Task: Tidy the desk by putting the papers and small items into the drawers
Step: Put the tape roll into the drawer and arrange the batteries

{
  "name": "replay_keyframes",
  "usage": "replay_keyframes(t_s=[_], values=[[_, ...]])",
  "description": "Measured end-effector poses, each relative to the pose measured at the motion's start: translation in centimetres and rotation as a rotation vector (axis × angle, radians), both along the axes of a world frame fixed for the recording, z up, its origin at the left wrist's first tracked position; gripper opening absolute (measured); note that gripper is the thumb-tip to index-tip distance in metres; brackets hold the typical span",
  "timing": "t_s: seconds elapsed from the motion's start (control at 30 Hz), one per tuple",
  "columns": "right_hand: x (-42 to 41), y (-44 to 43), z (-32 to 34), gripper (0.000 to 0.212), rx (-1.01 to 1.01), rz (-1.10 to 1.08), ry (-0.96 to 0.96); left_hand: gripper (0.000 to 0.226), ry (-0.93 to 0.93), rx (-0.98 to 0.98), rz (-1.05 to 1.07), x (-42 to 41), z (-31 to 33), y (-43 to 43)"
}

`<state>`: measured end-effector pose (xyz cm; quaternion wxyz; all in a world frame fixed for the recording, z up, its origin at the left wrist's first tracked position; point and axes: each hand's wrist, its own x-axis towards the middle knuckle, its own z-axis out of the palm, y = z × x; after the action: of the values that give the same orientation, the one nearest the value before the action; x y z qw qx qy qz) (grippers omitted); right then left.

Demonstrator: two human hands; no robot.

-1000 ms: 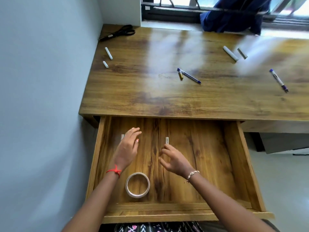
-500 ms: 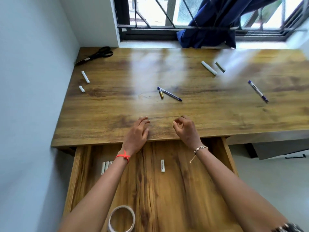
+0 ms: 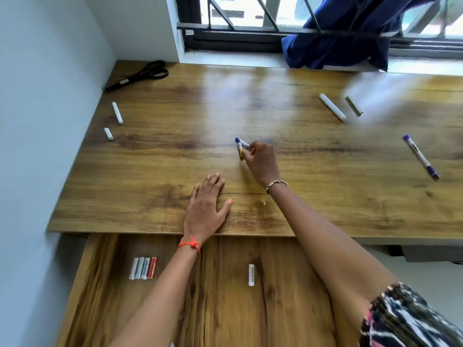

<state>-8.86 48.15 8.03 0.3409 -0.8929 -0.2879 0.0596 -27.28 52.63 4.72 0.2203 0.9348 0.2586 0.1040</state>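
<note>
My right hand (image 3: 261, 162) reaches to the middle of the wooden desk (image 3: 325, 196), its fingertips closing on a blue pen (image 3: 241, 142) and a small gold battery (image 3: 240, 152) lying together there. Whether either is lifted I cannot tell. My left hand (image 3: 206, 209) lies flat and open on the desk's front edge. Below, the open drawer (image 3: 225, 309) holds several batteries (image 3: 143, 268) in a row at the left and one white battery (image 3: 251, 275) near the middle.
Black scissors (image 3: 136, 75) lie at the far left corner. Two white chalk pieces (image 3: 117, 112) (image 3: 108, 133) sit near the left wall. A white marker (image 3: 332, 106) and a grey stick (image 3: 353, 106) lie far right, with a blue-capped marker (image 3: 421, 157) further right. A blue cloth (image 3: 338, 33) hangs at the window.
Both hands left the drawer and came up onto the desk. My right hand then reached forward to the pen and gold battery; my left hand settled flat at the front edge.
</note>
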Motion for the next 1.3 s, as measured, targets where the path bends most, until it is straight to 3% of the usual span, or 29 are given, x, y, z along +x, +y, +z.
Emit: replay_keyframes(t_s=[0.1, 0.2, 0.3, 0.53, 0.8, 0.9, 1.03, 1.2, 1.3], values=[[0.2, 1.5, -1.1, 0.033, -0.06, -0.02, 0.01, 0.062, -0.016, 0.017, 0.01, -0.1, 0.0, -0.2], [0.2, 1.9, -1.5, 0.027, -0.098, -0.042, 0.017, 0.06, -0.028, 0.017, 0.023, 0.1, 0.0, -0.1], [-0.6, 1.3, -0.6, 0.03, -0.004, -0.077, 0.044, 0.056, -0.038, 0.032, 0.03, 0.2, 0.0, -0.1], [-7.2, -6.2, 1.4, 0.014, 0.409, -0.061, 0.463, 0.055, -0.047, 0.012, 0.017, 0.0, -0.1, -0.3], [-14.2, -16.9, 0.6, 0.014, 0.512, -0.14, 0.748, 0.051, -0.023, 0.004, -0.067, -0.6, -0.2, -0.4], [-14.9, -20.3, -2.2, 0.024, 0.404, -0.343, 0.732, 0.051, 0.001, 0.019, -0.1, -1.5, -0.3, -0.9], [-14.4, -23.4, -6.6, 0.022, -0.007, -0.543, 0.665, 0.05, -0.011, 0.023, -0.116, -2.4, -0.4, -1.3], [-13.9, -24.0, -8.6, 0.034, -0.243, -0.464, 0.702, 0.051, -0.003, 0.013, -0.113, -2.5, -0.4, -1.3], [-14.2, -23.1, -8.7, 0.036, -0.355, -0.395, 0.62, 0.051, -0.002, 0.006, -0.117, -2.5, -0.4, -1.2]])
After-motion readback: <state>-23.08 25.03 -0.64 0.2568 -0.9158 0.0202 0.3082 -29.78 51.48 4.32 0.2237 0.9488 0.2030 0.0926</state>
